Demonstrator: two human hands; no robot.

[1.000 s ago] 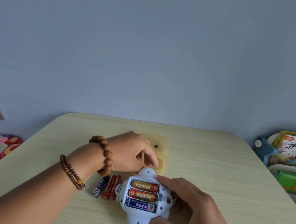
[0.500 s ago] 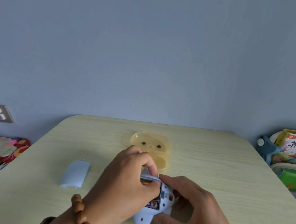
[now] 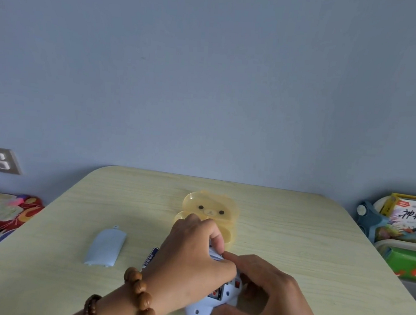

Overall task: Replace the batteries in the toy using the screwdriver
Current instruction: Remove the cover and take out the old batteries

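The white and pale-blue toy (image 3: 201, 313) lies on its back at the near edge of the table. My left hand (image 3: 189, 262) lies over its battery compartment, its curled fingers pinching the toy's far end, so only a sliver of the batteries (image 3: 216, 292) shows. From the right, my right hand (image 3: 268, 297) grips the toy, with its forefinger touching the same far end. The pale-blue battery cover (image 3: 106, 247) lies loose on the table to the left. One loose battery (image 3: 151, 255) peeks out beside my left wrist. No screwdriver is in view.
A translucent yellow bear-faced case (image 3: 210, 210) sits just behind my hands on the light wooden table (image 3: 307, 238). Boxes and books (image 3: 408, 235) stand off the table's right edge, and colourful clutter (image 3: 3, 214) lies off the left edge below a wall socket (image 3: 1, 161).
My left hand has come back from the yellow case onto the toy and now covers the batteries. The view has swung, bringing the battery cover into sight. My right hand has stayed on the toy.
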